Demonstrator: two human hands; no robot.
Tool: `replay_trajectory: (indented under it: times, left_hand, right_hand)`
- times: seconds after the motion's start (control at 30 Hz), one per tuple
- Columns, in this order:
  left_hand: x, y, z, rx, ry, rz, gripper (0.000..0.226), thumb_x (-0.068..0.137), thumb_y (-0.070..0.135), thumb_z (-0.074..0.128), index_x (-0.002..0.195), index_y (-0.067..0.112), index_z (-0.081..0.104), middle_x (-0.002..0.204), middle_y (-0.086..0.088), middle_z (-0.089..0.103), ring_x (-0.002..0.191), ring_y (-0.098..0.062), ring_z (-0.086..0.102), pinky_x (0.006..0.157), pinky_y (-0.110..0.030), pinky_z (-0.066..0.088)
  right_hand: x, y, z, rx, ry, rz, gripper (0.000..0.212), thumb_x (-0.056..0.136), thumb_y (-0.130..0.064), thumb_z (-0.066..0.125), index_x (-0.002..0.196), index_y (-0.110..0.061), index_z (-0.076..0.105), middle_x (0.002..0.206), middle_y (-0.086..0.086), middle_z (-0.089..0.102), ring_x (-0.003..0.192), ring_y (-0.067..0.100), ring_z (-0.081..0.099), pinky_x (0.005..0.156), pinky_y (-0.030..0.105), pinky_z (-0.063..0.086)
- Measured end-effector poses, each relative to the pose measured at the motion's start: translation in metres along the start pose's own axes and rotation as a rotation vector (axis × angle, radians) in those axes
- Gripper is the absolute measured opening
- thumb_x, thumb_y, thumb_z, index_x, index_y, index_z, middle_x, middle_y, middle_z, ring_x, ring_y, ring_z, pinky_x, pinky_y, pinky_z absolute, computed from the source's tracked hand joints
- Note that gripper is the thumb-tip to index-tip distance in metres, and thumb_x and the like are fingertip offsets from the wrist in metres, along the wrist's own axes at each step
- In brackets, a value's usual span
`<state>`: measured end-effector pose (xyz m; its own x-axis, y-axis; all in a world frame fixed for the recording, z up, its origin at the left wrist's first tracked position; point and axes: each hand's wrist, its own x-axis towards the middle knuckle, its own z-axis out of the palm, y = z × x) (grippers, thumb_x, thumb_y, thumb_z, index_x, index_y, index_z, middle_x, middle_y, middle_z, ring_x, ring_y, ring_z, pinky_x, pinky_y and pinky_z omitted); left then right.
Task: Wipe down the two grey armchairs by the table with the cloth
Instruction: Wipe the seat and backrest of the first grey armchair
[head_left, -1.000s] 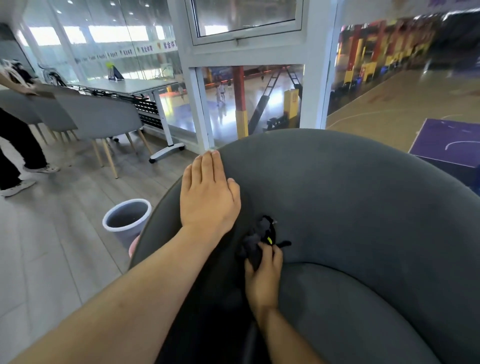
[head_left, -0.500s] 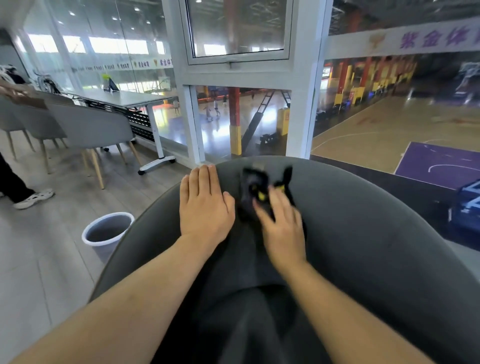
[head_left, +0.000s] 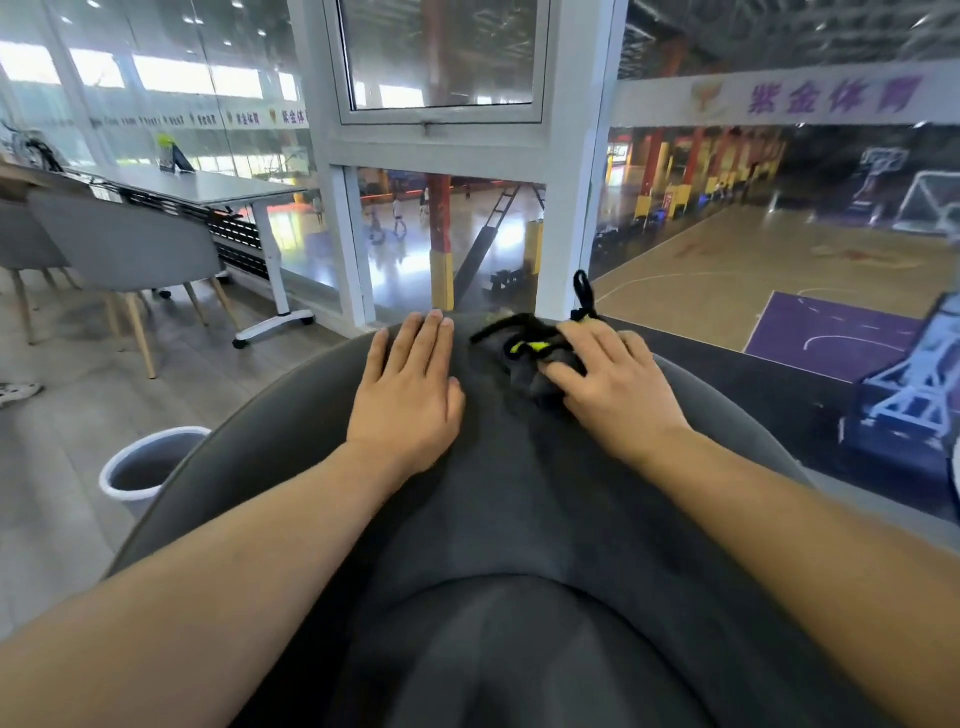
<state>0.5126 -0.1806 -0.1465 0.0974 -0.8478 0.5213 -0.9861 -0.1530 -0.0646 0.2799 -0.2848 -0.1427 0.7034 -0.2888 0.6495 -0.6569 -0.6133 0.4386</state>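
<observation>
The left hand (head_left: 410, 395), fingers (head_left: 434, 343) straight and flat, braces the armchair (head_left: 519, 493) top, and the cloth (head_left: 524, 353), bunched under the right hand (head_left: 618, 387)'s curled fingers just beside, is best pressed firmly and swept in overlapping strokes.

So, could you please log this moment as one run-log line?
step: wiping armchair backrest | right hand: holds cloth on top edge | left hand: flat on backrest | bin: floor, left
</observation>
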Motion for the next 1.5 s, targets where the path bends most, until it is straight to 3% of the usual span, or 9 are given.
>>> replay_trajectory:
  times: [0.2,0.37,0.53,0.73,1.0,1.13,1.3,1.4,1.5]
  left_hand:
    - [0.021,0.025,0.005,-0.091,-0.005,0.020,0.074,0.093,0.041,0.012,0.161,0.012,0.019,0.169,-0.005,0.018,0.157,-0.022,0.008,0.128,-0.046,0.000]
    - [0.017,0.023,0.015,-0.124,0.050,0.021,0.070,0.095,0.035,0.020,0.161,0.012,0.022,0.169,-0.004,0.020,0.157,-0.020,0.009,0.128,-0.043,-0.001]
    - [0.011,0.020,0.016,-0.091,0.029,0.062,0.068,0.098,0.036,0.018,0.162,0.015,0.014,0.171,0.001,0.007,0.157,-0.015,-0.003,0.127,-0.045,-0.006]
    - [0.015,0.045,0.012,-0.163,-0.048,0.171,0.066,0.100,0.038,0.014,0.163,0.019,0.009,0.171,0.006,-0.001,0.156,-0.009,-0.010,0.127,-0.047,-0.007]
    - [0.041,0.091,0.014,-0.247,-0.026,0.218,0.060,0.104,0.033,0.025,0.162,0.017,0.018,0.170,0.004,0.012,0.157,-0.015,-0.002,0.126,-0.049,-0.009]
    - [0.034,0.101,0.027,-0.238,0.021,0.217,0.066,0.099,0.033,0.024,0.162,0.013,0.017,0.171,0.001,0.011,0.158,-0.020,-0.002,0.126,-0.052,-0.008]
    - [0.010,0.103,0.040,-0.220,-0.015,0.306,0.065,0.100,0.036,0.021,0.163,0.020,0.010,0.171,0.003,-0.005,0.157,-0.017,-0.013,0.126,-0.053,-0.007]
    - [-0.006,0.106,0.042,-0.217,-0.066,0.389,0.065,0.099,0.039,0.014,0.163,0.023,0.010,0.171,0.004,-0.007,0.156,-0.016,-0.014,0.126,-0.052,-0.004]
    - [-0.004,0.113,0.032,-0.250,-0.096,0.416,0.065,0.099,0.037,0.014,0.163,0.023,0.012,0.171,0.006,-0.003,0.157,-0.014,-0.010,0.127,-0.050,-0.004]
  right_hand:
    - [-0.026,-0.018,0.012,0.065,0.022,0.113,0.039,0.091,-0.017,0.051,0.129,-0.018,0.058,0.148,0.022,0.042,0.137,0.040,0.038,0.112,0.052,0.030]
    - [-0.131,-0.059,0.051,0.038,-0.162,-0.274,0.028,0.093,-0.017,0.042,0.107,-0.018,0.066,0.147,0.019,0.047,0.136,0.040,0.042,0.112,0.054,0.031]
    - [-0.173,-0.072,0.056,-0.115,-0.558,-0.519,0.023,0.085,-0.029,0.067,0.105,-0.020,0.075,0.135,0.014,0.056,0.126,0.037,0.049,0.106,0.050,0.033]
    - [-0.081,-0.006,-0.012,-0.078,-0.245,-0.270,0.020,0.095,-0.014,0.046,0.095,-0.015,0.066,0.134,0.019,0.054,0.122,0.037,0.051,0.093,0.045,0.041]
    - [-0.100,-0.007,-0.030,-0.108,-0.238,0.007,0.025,0.095,-0.015,0.040,0.111,-0.014,0.060,0.146,0.022,0.043,0.135,0.042,0.038,0.106,0.052,0.033]
    - [-0.163,-0.047,-0.012,-0.196,-0.504,-0.163,0.033,0.092,-0.022,0.045,0.116,-0.014,0.066,0.144,0.022,0.045,0.135,0.043,0.039,0.107,0.055,0.035]
    - [-0.204,-0.073,-0.005,-0.242,-0.930,-0.331,0.045,0.102,-0.028,0.041,0.144,-0.012,0.045,0.154,0.024,0.026,0.141,0.044,0.022,0.112,0.059,0.023]
    - [-0.183,-0.059,-0.018,-0.232,-0.839,-0.364,0.033,0.092,-0.026,0.047,0.111,-0.021,0.074,0.133,0.017,0.058,0.122,0.038,0.052,0.097,0.049,0.041]
    - [-0.138,-0.024,-0.049,-0.209,-0.595,-0.258,0.032,0.092,-0.017,0.041,0.097,-0.014,0.073,0.124,0.018,0.061,0.114,0.038,0.056,0.089,0.046,0.045]
